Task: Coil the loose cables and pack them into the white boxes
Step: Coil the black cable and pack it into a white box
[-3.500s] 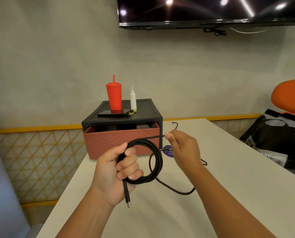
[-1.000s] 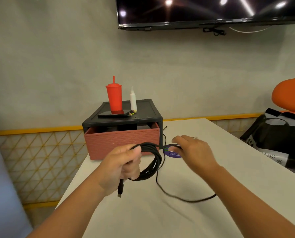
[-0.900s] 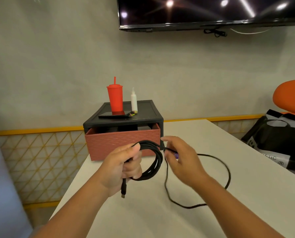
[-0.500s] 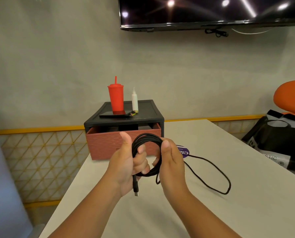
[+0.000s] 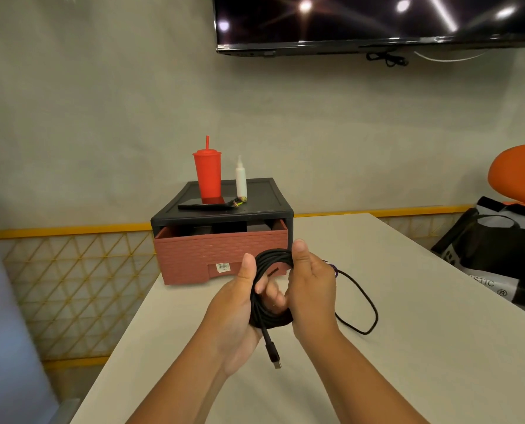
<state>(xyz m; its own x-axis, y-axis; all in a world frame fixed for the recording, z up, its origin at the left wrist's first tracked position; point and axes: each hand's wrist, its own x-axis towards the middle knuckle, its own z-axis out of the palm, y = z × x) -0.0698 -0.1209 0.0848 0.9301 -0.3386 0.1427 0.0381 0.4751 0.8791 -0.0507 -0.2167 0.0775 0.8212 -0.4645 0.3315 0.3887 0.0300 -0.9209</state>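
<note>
Black cable (image 5: 269, 318), mostly coiled, is held above the pale table (image 5: 408, 362): the left hand (image 5: 235, 313) curls its fingers (image 5: 272, 294) through the loops, seemingly to stop them springing apart, and the right hand (image 5: 313, 289) wraps the other side, thumb on top. A loose tail (image 5: 373, 313) lies on the table in a grey-walled room; no white box shows.

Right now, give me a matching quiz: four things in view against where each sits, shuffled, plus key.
Things:
1 cable coil
2 red cup
3 plug
4 black bag

Places:
a dangles under the coil
b stands on the black drawer unit
c gripped between left hand and right hand
d off the right side of the table

Pairs: 1-c, 2-b, 3-a, 4-d.
</note>
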